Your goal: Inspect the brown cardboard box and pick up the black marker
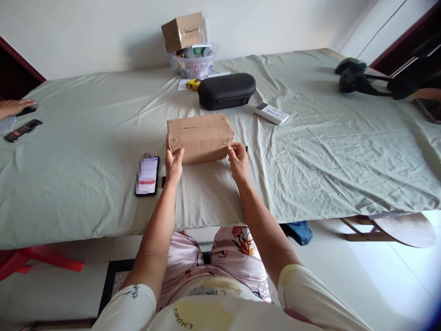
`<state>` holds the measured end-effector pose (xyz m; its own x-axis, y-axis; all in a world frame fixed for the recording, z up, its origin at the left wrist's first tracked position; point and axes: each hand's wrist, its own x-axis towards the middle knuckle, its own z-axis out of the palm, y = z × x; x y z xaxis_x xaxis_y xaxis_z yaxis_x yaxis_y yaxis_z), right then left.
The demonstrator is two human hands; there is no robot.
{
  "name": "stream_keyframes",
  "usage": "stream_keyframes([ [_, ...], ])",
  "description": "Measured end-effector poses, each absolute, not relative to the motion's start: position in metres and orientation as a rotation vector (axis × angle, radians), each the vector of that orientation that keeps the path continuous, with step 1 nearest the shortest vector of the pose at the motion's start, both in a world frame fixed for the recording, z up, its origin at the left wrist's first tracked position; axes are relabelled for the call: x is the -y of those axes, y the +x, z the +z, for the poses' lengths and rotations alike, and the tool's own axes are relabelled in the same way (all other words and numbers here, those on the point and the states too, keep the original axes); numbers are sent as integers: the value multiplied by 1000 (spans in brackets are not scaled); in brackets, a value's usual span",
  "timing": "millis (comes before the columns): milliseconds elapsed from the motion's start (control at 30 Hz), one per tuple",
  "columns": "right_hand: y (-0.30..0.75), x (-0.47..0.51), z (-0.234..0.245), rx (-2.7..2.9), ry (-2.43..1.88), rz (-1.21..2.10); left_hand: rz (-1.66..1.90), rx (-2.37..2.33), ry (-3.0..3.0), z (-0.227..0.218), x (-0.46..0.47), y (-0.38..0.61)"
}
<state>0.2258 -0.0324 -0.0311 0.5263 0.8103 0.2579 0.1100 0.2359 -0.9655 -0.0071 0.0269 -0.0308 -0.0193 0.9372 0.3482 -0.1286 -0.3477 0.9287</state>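
A closed cardboard box [200, 138] lies on a pale green sheet [103, 151], with small pen marks near its front corners. My left hand [174, 162] grips the box's near left corner. My right hand [237, 161] sits at the near right corner, its fingertips against the box. A small dark object [246, 148] pokes out from those fingers, mostly hidden. A smartphone [147, 175] with a blurred screen lies just left of my left hand.
Behind the box are a black zip case [226, 91] and a white remote [271, 113]. A cardboard box [183, 31] rests on a plastic tub [193, 64] at the back. A co-worker's hand [14, 108] is at far left, beside a black remote [23, 130].
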Motion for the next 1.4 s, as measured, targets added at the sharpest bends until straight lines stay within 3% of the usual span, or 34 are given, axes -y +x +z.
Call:
stream_keyframes([
  [500, 233, 48, -20, 1082, -1495, 163, 1561, -1010, 1793, -15, -7, -4],
  [1400, 232, 43, -28, 988, -1581, 70, 1654, -1005, 1721, -15, -3, 8],
])
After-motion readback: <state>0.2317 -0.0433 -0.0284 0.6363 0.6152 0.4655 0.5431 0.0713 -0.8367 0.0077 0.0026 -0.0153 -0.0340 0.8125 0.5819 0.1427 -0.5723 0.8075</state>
